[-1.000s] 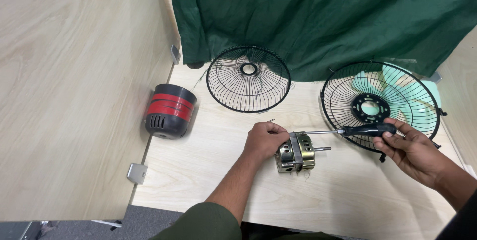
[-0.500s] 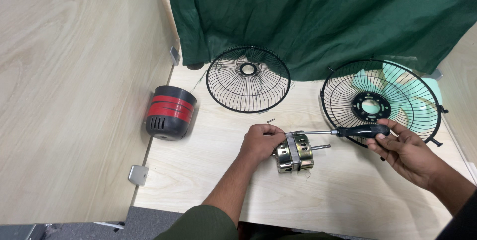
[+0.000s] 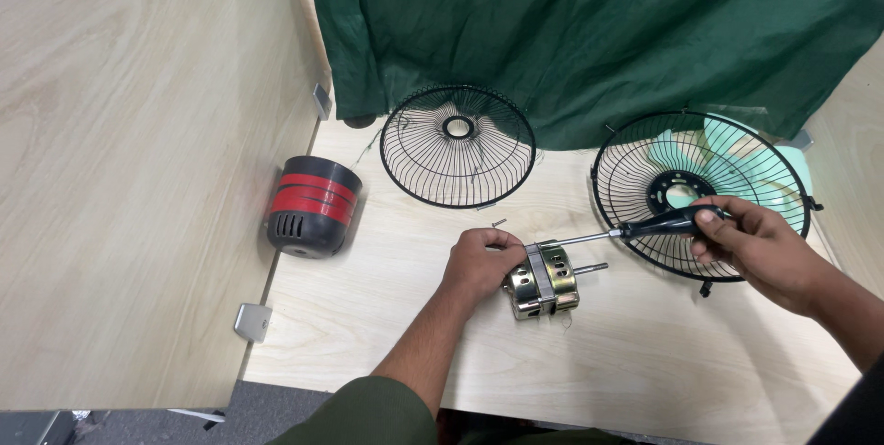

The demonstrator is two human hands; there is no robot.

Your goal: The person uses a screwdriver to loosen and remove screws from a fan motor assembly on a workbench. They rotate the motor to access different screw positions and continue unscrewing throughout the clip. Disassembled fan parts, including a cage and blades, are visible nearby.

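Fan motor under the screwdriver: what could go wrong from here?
The screwdriver reaches the fan motor at a shallow slant beside the left hand, so a slip could jab the fingers. The motor lies on its rounded side and might roll. A loose screw lies on the table and could easily be knocked away.

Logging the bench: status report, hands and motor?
Left hand grips motor. Right hand holds screwdriver, tip at motor's top. Loose screw beside left hand.
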